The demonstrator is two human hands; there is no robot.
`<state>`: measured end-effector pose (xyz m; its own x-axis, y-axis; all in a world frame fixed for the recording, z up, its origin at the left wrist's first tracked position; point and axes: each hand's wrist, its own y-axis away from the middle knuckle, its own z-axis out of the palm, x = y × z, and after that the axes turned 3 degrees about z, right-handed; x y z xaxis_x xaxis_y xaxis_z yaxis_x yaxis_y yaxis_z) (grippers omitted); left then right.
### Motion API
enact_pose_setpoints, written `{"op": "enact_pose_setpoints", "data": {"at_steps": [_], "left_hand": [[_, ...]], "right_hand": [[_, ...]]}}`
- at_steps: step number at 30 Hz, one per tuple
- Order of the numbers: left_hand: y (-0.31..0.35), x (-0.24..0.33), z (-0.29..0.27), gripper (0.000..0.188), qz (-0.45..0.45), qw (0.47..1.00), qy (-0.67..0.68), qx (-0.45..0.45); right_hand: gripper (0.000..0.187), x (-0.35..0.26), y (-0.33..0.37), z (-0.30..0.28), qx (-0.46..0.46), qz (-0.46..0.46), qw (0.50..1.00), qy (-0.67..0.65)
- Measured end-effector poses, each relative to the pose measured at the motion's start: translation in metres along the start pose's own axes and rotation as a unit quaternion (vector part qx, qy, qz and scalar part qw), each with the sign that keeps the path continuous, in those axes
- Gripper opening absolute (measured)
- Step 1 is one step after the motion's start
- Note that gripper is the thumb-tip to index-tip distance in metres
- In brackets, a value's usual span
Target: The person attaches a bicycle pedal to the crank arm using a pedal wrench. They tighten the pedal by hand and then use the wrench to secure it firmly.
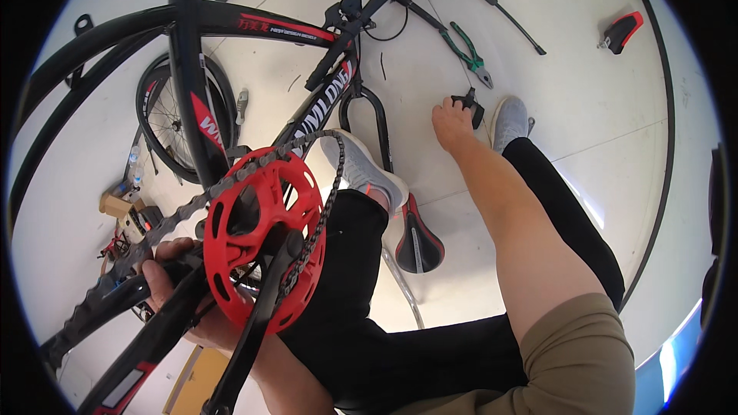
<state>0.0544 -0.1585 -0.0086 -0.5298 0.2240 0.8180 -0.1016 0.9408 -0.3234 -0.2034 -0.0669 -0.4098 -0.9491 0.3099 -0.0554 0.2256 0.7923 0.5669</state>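
Note:
A black bicycle frame [184, 69] with red and white markings takes up the left side, tilted. Near me on it are a red chainring [265, 230], a dark chain [184, 211] and a black crank arm [250, 338]. My left hand [204, 323] is wrapped round a rear frame tube behind the chainring, its palm partly hidden. Out on the floor by my right shoe, my right hand [452, 123] has its fingers closed on a small black part that looks like a pedal [470, 106].
Green-handled pliers [470, 54] lie just beyond my right hand. Farther off are a black rod [503, 11] and a red-and-black part [621, 32]. A black saddle [419, 242] rests between my legs. A wheel [184, 119] and a cardboard box [117, 206] are at the left.

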Motion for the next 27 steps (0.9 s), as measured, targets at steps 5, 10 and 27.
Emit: {"op": "enact_pose_setpoints", "data": {"at_steps": [5, 10, 27], "left_hand": [[0.005, 0.023, 0.026, 0.045, -0.089, 0.988, 0.085, 0.095], [0.003, 0.030, 0.034, 0.058, -0.106, 0.983, 0.108, 0.100], [0.006, 0.027, 0.027, 0.046, -0.105, 0.985, 0.082, 0.114]], "right_hand": [[0.037, 0.001, 0.011, 0.006, 0.063, 0.194, 0.970, -0.132], [0.063, -0.001, 0.027, 0.008, 0.003, 0.315, 0.916, -0.250], [0.059, -0.001, 0.016, 0.004, -0.099, 0.273, 0.914, -0.283]]}}
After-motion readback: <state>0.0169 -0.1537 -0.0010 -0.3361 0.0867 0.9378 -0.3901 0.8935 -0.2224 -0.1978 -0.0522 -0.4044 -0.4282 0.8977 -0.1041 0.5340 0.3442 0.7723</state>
